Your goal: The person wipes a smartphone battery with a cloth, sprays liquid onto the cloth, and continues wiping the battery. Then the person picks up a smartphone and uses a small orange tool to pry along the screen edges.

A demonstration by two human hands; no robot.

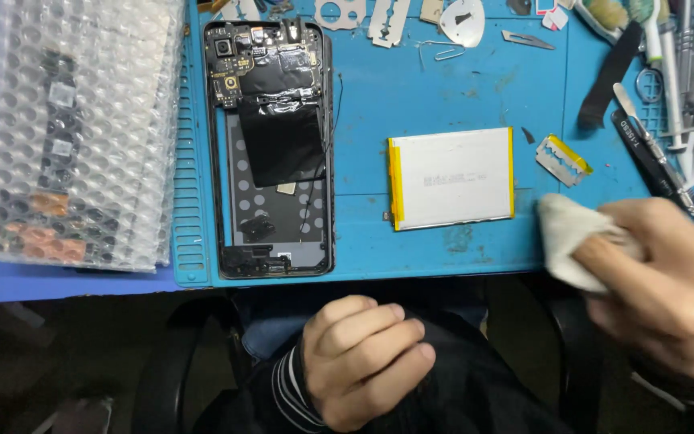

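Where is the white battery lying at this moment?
In the head view, the white battery lies flat on the blue mat, right of the opened phone and left of the razor blade.

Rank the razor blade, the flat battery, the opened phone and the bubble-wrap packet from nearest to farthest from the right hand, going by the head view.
1. Razor blade, just above the right hand and its white cloth.
2. Battery, mid-mat, to the left.
3. Opened phone, on the mat's left part.
4. Bubble-wrap packet, far left, off the mat.
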